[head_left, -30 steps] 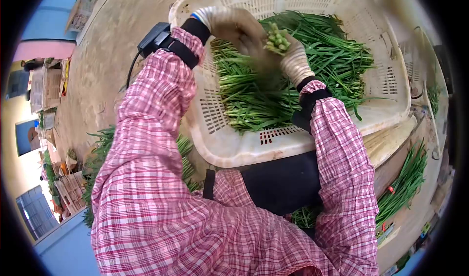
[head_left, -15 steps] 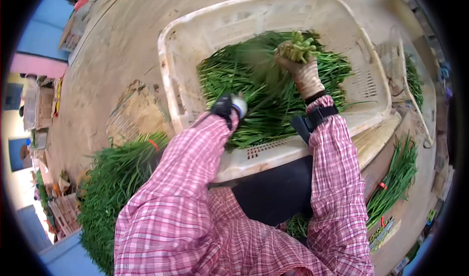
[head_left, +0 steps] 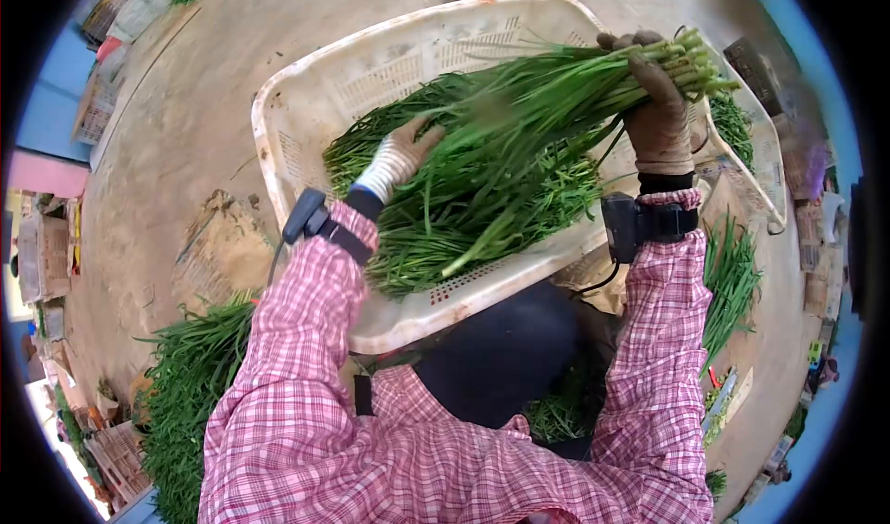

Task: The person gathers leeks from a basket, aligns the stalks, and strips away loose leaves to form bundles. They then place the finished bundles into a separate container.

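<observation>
My right hand [head_left: 658, 107], in a dirty glove, grips a bunch of long-leaved greens [head_left: 547, 88] around its pale stems. The cut ends stick out to the right and the leaves trail left over a white plastic basket [head_left: 311, 74]. My left hand [head_left: 403, 158], also gloved, is at the leaf tips, its fingers bent and slightly apart. More loose greens [head_left: 408, 255] lie in the basket below both hands. One pale-ended stalk [head_left: 473, 250] hangs down toward the basket's near rim.
A big heap of greens [head_left: 185, 403] stands at my left. Tied greens [head_left: 730, 283] lie on the floor at right, near another basket [head_left: 769, 172] holding greens. A flattened sack [head_left: 222, 250] lies left of the white basket.
My right hand has moved right and turned, laying the bunch sideways with its stems to the right. My left hand has risen up-left from the near greens to the leaf tips.
</observation>
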Tool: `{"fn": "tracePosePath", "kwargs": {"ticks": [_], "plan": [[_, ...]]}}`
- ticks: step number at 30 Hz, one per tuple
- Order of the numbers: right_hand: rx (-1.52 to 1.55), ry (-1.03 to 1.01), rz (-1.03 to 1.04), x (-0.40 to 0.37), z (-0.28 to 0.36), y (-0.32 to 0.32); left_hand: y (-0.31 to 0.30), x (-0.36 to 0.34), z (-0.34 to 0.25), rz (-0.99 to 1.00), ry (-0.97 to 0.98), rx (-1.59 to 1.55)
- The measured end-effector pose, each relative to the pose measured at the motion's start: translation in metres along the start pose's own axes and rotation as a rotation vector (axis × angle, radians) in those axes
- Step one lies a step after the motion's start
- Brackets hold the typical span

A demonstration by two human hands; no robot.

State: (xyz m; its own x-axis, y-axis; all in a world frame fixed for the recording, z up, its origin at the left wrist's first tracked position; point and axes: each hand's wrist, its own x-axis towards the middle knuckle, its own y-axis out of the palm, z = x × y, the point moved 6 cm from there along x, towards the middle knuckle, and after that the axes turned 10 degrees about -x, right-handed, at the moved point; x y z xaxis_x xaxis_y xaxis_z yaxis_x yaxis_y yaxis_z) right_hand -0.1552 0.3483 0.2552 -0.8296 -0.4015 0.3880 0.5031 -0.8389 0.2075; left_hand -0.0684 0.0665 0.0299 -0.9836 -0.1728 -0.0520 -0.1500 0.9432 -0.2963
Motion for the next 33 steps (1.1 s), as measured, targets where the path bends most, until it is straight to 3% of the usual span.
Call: {"fn": "tracePosePath", "kwargs": {"ticks": [1,2,3,4,6,8,10,11,13,14,16,18,19,20,22,23,24,26,28,30,32,33], "plan": [[0.065,-0.016,-0.018,-0.002,-0.005,-0.01,0.013,-0.018,-0.037,0.076,0.128,-0.223],[0.129,-0.031,-0.034,-0.004,-0.011,-0.02,0.037,-0.024,-0.052,0.1,0.093,-0.172],[0.18,0.006,-0.162,-0.006,-0.02,-0.035,0.055,-0.049,-0.078,0.15,0.09,-0.007],[0.166,0.002,-0.163,-0.008,-0.023,-0.044,0.077,-0.06,-0.08,0.149,0.182,0.121],[0.314,0.084,-0.252,-0.012,-0.031,-0.063,0.13,-0.069,-0.053,0.427,0.13,0.649],[0.325,0.111,-0.357,-0.021,-0.022,-0.073,0.137,-0.092,-0.05,0.605,-0.064,0.412],[0.307,0.092,-0.302,-0.024,-0.01,-0.083,0.149,-0.097,-0.041,0.519,0.019,0.214],[0.295,0.087,-0.335,-0.026,-0.006,-0.088,0.149,-0.1,-0.04,0.544,-0.078,-0.175],[0.261,0.07,-0.397,-0.029,-0.003,-0.096,0.15,-0.103,-0.049,0.607,-0.086,-0.601],[0.233,0.066,-0.45,-0.033,-0.004,-0.098,0.159,-0.104,-0.064,0.67,-0.217,-0.704],[0.22,0.037,-0.369,-0.033,-0.003,-0.097,0.163,-0.111,-0.059,0.851,-0.125,-0.211],[0.248,0.066,-0.496,-0.036,0.004,-0.096,0.159,-0.109,-0.045,0.858,-0.174,0.088],[0.273,0.07,-0.499,-0.038,0.013,-0.092,0.158,-0.108,-0.022,0.913,-0.005,0.322],[0.335,0.084,-0.376,-0.034,0.022,-0.096,0.152,-0.109,0.003,0.964,0.172,0.559],[0.393,0.047,-0.298,-0.027,0.058,-0.103,0.116,-0.109,0.038,0.989,-0.016,0.944],[0.435,-0.014,-0.177,-0.028,0.086,-0.09,0.102,-0.111,0.05,0.913,0.096,1.017],[0.313,-0.136,-0.19,-0.032,0.116,-0.073,0.095,-0.106,0.053,0.824,0.215,1.088],[0.042,-0.234,-0.083,-0.02,0.127,-0.115,0.096,-0.098,0.042,0.953,-0.051,1.105],[-0.996,-0.405,-0.337,-0.019,0.12,-0.149,0.094,-0.093,0.04,1.062,-0.094,1.126],[0.113,-0.159,-0.393,-0.014,0.114,-0.143,0.084,-0.081,-0.028,0.921,-0.007,1.019],[0.124,-0.221,-0.394,-0.033,0.132,-0.121,0.078,-0.067,-0.099,0.78,0.12,0.912],[0.117,-0.234,-0.403,-0.037,0.141,-0.123,0.072,-0.065,-0.138,0.688,0.147,0.671]]}}
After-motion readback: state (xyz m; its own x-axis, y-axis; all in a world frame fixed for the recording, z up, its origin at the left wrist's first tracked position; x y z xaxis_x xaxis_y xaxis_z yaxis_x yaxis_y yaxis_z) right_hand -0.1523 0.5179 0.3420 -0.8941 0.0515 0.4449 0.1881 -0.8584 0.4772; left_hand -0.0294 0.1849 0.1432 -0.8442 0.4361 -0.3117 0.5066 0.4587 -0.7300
